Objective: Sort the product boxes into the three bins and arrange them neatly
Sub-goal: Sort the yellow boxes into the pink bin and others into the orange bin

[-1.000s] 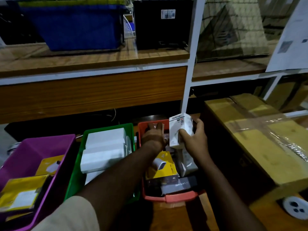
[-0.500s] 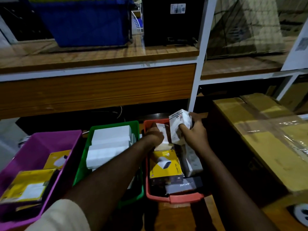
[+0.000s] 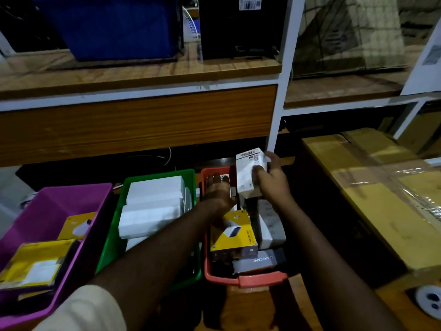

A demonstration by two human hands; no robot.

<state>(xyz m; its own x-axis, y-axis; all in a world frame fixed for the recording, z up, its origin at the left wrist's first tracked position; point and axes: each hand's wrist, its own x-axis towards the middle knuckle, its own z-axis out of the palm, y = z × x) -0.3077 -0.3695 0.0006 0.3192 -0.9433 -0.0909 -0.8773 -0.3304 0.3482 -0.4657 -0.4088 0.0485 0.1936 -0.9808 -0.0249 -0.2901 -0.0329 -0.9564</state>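
Observation:
Three bins stand side by side on the wooden surface: a purple bin (image 3: pixel 51 201) with yellow boxes (image 3: pixel 33 263), a green bin (image 3: pixel 157 174) stacked with white boxes (image 3: pixel 152 204), and a red bin (image 3: pixel 248 279) with mixed boxes. My right hand (image 3: pixel 272 182) grips a white printed box (image 3: pixel 249 173) upright over the red bin's far end. My left hand (image 3: pixel 218 191) reaches into the far end of the red bin, palm down on the boxes there; its fingers are partly hidden. A yellow box (image 3: pixel 235 237) and a grey box (image 3: pixel 259 260) lie nearer me in that bin.
A large taped cardboard carton (image 3: pixel 381 194) sits close to the right of the red bin. A wooden shelf (image 3: pixel 143 75) with a blue crate (image 3: pixel 114 25) and a black box (image 3: pixel 238 27) overhangs the bins. A white shelf post (image 3: pixel 281 91) rises behind the red bin.
My right hand has turned the white box more upright and shifted it slightly back. My left hand has moved deeper toward the red bin's far end.

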